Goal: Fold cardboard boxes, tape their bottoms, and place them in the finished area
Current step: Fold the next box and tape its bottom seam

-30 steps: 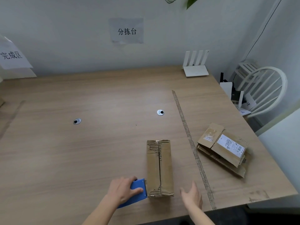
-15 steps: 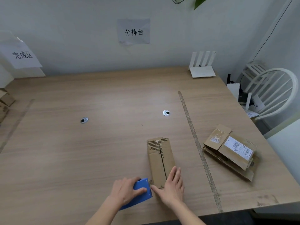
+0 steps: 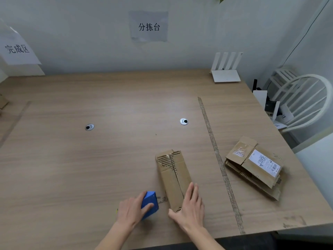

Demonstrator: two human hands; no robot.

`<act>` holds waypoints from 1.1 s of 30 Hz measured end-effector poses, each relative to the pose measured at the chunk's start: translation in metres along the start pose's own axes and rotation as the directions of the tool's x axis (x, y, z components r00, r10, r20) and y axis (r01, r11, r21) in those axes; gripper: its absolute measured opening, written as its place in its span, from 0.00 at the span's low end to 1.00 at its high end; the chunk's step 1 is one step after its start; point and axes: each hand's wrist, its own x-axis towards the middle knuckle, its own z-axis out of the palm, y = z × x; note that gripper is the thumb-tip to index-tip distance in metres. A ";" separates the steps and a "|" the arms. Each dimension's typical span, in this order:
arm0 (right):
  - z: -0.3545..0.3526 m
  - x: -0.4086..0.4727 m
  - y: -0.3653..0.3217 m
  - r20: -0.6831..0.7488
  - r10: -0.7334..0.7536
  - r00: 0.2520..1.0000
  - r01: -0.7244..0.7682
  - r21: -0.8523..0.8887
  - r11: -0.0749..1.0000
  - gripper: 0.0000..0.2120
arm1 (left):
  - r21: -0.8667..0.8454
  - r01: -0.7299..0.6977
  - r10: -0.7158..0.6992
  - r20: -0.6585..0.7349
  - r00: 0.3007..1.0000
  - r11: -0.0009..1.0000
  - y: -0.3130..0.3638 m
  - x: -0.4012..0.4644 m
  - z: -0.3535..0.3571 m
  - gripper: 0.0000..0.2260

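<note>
Hands are seen at the near edge of the wooden table [image 3: 75,168]. A blue tape dispenser [image 3: 150,204] is gripped by the left hand [image 3: 132,211], fingers curled over its top, just left of the cardboard box [image 3: 173,178]. The right hand [image 3: 191,207] is laid flat on the near end of that box, fingers straight and pressed on the flaps, thumb spread toward the dispenser. The box is stood with its flaps closed and an untaped seam running away from the person. A strip of worn tape [image 3: 219,159] is stuck along the table to the right, and flattened boxes [image 3: 253,166] are stacked beyond it. Farther off, two grommets [image 3: 184,121] are set in the tabletop, a white router [image 3: 226,71] is placed by the wall, and two paper signs [image 3: 149,26] are hung.
</note>
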 end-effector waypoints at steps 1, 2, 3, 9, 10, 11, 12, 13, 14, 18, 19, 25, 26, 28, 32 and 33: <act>-0.001 0.003 0.002 0.017 -0.022 1.000 0.023 -0.019 1.000 0.67 | -0.019 0.012 -0.012 0.000 1.000 1.000 -0.005 -0.001 -0.001 0.27; -0.003 0.006 0.004 0.032 -0.055 0.998 0.056 -0.048 0.997 0.67 | -0.024 0.028 -0.028 0.005 1.000 0.999 -0.010 -0.002 0.000 0.28; -0.007 0.011 0.008 0.044 -0.093 0.995 0.097 -0.085 0.992 0.68 | -0.014 0.046 -0.045 0.017 0.999 0.999 -0.015 -0.003 0.000 0.28; -0.047 0.048 0.047 0.090 -0.320 0.943 0.332 -0.288 0.898 0.66 | 0.046 0.096 -0.099 0.063 0.993 0.994 -0.042 -0.010 0.009 0.30; -0.056 0.055 0.053 0.096 -0.354 0.930 0.365 -0.333 0.869 0.64 | 0.061 0.102 -0.106 0.065 0.992 0.993 -0.045 -0.010 0.012 0.31; -0.064 0.061 0.058 0.095 -0.378 0.921 0.385 -0.379 0.842 0.62 | 0.078 0.110 -0.115 0.070 0.991 0.991 -0.048 -0.010 0.013 0.32; -0.071 0.066 0.061 0.084 -0.386 0.919 0.384 -0.418 0.824 0.59 | 0.094 0.116 -0.123 0.077 0.989 0.989 -0.050 -0.009 0.015 0.33; -0.076 0.068 0.063 0.056 -0.376 0.925 0.360 -0.447 0.819 0.56 | 0.102 0.119 -0.127 0.083 0.988 0.988 -0.050 -0.008 0.016 0.34; -0.079 0.068 0.065 0.009 -0.351 0.936 0.315 -0.463 0.828 0.53 | 0.098 0.122 -0.131 0.083 0.988 0.988 -0.050 -0.007 0.017 0.36; -0.064 0.042 0.063 -0.280 -0.201 0.939 0.139 -0.225 0.964 0.37 | -0.012 0.069 -0.069 -0.080 0.994 0.998 -0.033 -0.007 0.002 0.35; -0.055 0.033 0.061 -0.310 -0.163 0.937 0.128 -0.132 0.983 0.33 | -0.067 0.028 -0.038 -0.142 0.989 0.997 -0.025 -0.005 -0.005 0.34; -0.014 0.005 0.042 0.014 0.014 1.000 -0.019 0.432 0.902 0.38 | -0.451 -0.197 0.199 -0.045 0.979 0.871 0.039 0.012 -0.023 0.28; -0.013 0.005 0.040 0.060 -0.034 0.998 0.001 0.475 0.880 0.41 | -0.476 -0.203 0.221 -0.020 0.975 0.856 0.046 0.013 -0.023 0.29; -0.015 0.011 0.038 0.065 -0.152 0.986 0.090 0.557 0.826 0.42 | -0.473 -0.195 0.226 0.009 0.974 0.859 0.054 0.013 -0.020 0.31; -0.021 0.026 0.030 0.026 -0.236 0.971 0.181 0.563 0.806 0.35 | -0.508 -0.144 0.203 0.061 0.977 0.849 0.059 0.011 -0.013 0.35; -0.020 0.028 0.026 0.045 -0.245 0.968 0.179 0.559 0.810 0.34 | -0.529 -0.138 0.206 0.072 0.976 0.837 0.060 0.009 -0.011 0.35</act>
